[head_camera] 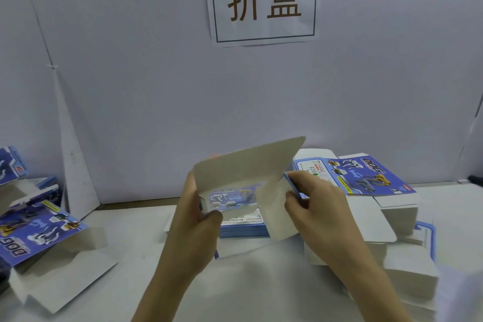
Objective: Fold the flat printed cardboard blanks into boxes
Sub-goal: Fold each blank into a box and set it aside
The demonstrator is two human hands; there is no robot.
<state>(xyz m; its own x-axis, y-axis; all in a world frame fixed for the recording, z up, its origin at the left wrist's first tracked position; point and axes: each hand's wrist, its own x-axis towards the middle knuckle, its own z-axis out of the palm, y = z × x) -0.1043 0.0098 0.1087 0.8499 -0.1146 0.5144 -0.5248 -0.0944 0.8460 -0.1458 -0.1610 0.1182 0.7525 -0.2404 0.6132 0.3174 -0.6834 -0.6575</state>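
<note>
Left hand (198,206) and right hand (311,201) both grip half-folded blue printed cardboard box (235,198), grey flap up, above white table (136,219).

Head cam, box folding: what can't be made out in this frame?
- Fingers of the left hand: behind the held blank, head view.
- Held blank's small print: blurred, too small.
- Stack of blanks on the right: count hidden; lower sheets blurred.
- Boxes on the left: cut off by the frame edge.
</note>
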